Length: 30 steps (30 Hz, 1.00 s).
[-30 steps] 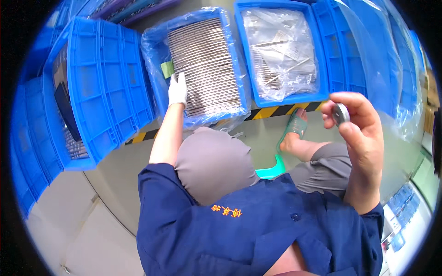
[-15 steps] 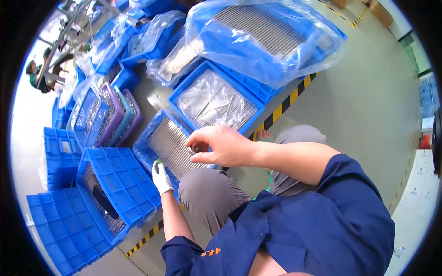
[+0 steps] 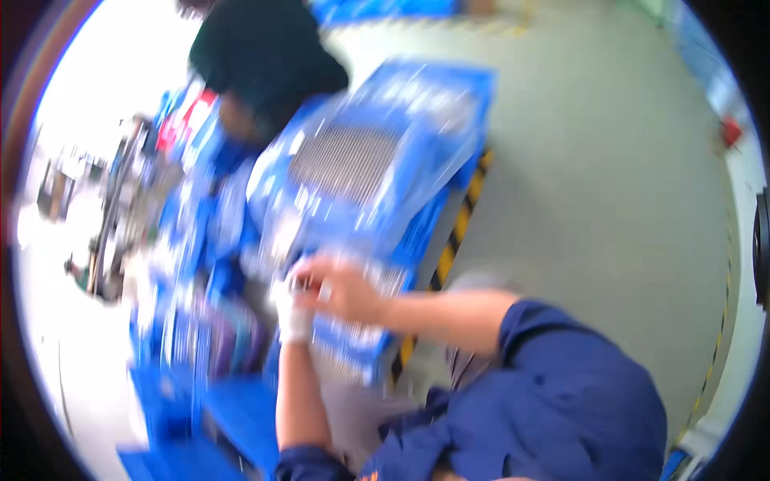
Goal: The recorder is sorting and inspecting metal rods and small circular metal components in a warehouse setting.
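Observation:
The picture is smeared by motion. My left hand (image 3: pixel 293 313), in a white glove, is raised with its fingertips against my right hand. My bare right hand (image 3: pixel 349 293) comes in from the right, thumb and fingers curled in a pinch. Something small and dark shows between the two hands, too blurred to name. The left fingers are partly hidden behind the right ones. Beneath both hands lies a blue crate (image 3: pixel 353 341) with rows of thin metal rods.
A larger blue crate (image 3: pixel 473 88) under clear plastic film holds closely packed metal rods (image 3: pixel 345 163). A person in dark clothing (image 3: pixel 269 60) leans in behind it. Purple bins (image 3: pixel 241 333) and blue crates crowd the left. Yellow-black tape (image 3: pixel 457 232) edges the floor at right.
My left hand has come up from the crate's edge to meet my right hand. The view has swung, and a person in dark clothing now shows at the top.

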Tool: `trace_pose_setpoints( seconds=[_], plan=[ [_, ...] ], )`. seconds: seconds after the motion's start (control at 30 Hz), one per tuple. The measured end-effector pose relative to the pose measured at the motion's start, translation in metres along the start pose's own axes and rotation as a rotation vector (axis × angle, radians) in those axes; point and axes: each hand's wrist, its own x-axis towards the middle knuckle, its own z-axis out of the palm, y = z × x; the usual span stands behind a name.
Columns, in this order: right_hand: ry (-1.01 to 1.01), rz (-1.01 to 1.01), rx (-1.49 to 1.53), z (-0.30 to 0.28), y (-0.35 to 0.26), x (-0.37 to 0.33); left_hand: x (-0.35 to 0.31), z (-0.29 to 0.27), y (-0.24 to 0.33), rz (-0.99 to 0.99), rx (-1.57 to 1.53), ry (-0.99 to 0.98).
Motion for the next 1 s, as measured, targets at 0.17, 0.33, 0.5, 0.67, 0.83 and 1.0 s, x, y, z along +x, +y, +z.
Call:
trace_pose_setpoints(
  seconds=[0.17, 0.33, 0.5, 0.67, 0.83, 1.0],
  plan=[
    [0.349, 0.116, 0.059, -0.075, -0.009, 0.014, 0.106, 0.098, 0.013, 0.014, 0.314, 0.002],
    [0.470, 0.133, 0.047, -0.097, -0.004, 0.019, 0.206, 0.113, -0.046, 0.012, 0.864, 0.026],
    [0.508, 0.164, 0.086, -0.129, -0.002, 0.022, 0.235, 0.107, -0.100, -0.310, 1.711, -0.132],
    [0.510, 0.222, 0.242, -0.144, 0.001, 0.025, 0.239, 0.053, -0.103, -0.128, 1.111, -0.762],
    [0.502, 0.263, 0.276, -0.150, -0.001, 0.025, 0.225, 0.077, -0.097, -0.358, 1.350, -0.469],
    [0.514, 0.387, 0.513, -0.160, -0.003, 0.021, 0.198, 0.126, -0.084, -0.463, 1.412, -0.302]
  ],
)
